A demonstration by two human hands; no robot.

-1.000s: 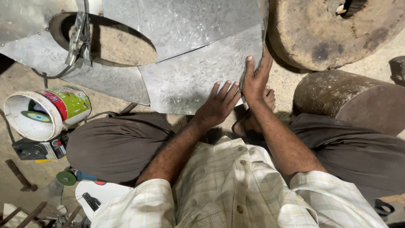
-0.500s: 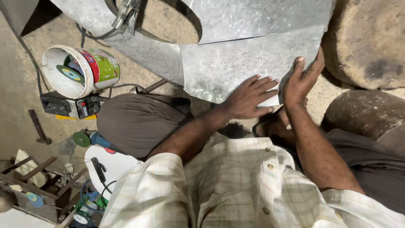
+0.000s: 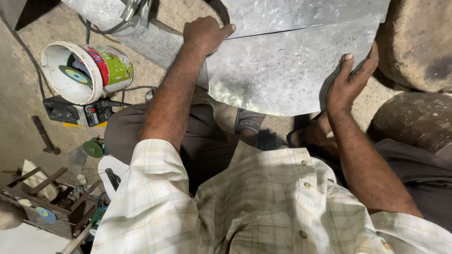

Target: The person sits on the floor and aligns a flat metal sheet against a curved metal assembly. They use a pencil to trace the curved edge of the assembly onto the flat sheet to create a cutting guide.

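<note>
A curved piece of galvanised sheet metal (image 3: 278,70) lies in front of me over a larger sheet (image 3: 301,11). My left hand (image 3: 205,33) grips the piece at its upper left corner, fingers curled over the edge. At the right edge my right hand (image 3: 348,80) holds the same piece, thumb on top and fingers around the rim. I sit on the ground with my knees spread, in a checked shirt and dark trousers.
A white bucket (image 3: 84,70) with discs in it lies on its side at left, beside a small black power tool (image 3: 77,112). A hammer (image 3: 44,136) and a crate of tools (image 3: 47,197) sit at lower left. Round stones (image 3: 414,42) stand at right.
My left hand has moved from the sheet's lower middle up to its upper left corner. My right hand has slid lower on the right edge. The view has shifted to the left.
</note>
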